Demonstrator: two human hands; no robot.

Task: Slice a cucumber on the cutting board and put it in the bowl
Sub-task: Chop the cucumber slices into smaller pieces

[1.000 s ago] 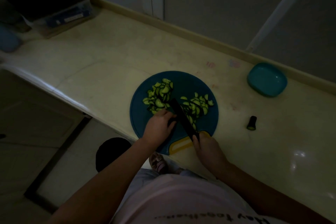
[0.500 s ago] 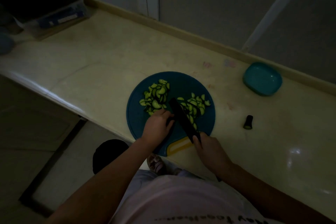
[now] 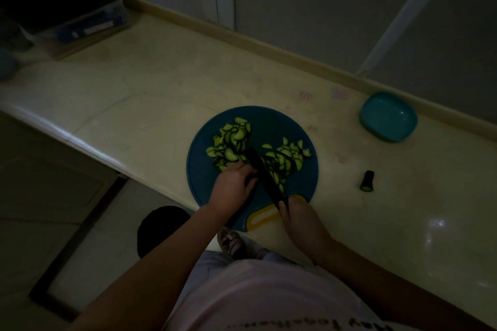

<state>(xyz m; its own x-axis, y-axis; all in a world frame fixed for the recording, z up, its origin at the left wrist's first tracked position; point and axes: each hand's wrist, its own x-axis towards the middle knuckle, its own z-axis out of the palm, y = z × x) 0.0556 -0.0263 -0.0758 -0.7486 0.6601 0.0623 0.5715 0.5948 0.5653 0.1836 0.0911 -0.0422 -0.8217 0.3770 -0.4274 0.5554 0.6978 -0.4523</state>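
Note:
A round blue cutting board (image 3: 269,121) with a yellow handle lies at the counter's front edge. Two heaps of cucumber slices sit on it, one on the left (image 3: 230,142) and one on the right (image 3: 287,156). My right hand (image 3: 301,219) grips the handle of a dark knife (image 3: 265,173), whose blade runs up and left between the heaps. My left hand (image 3: 232,187) has curled fingers against the blade on a dark piece of cucumber, mostly hidden under them. A teal bowl (image 3: 388,117) stands at the back right with nothing visible in it.
A cut cucumber end (image 3: 367,180) stands on the cream counter (image 3: 161,83) right of the board. A box with blue print (image 3: 88,27) lies at the back left. The counter's front edge runs just below the board; a dark stool (image 3: 158,228) and my foot show beneath.
The knife and both hands stay in about the same spot on the board, with only small shifts. The view has drifted slightly.

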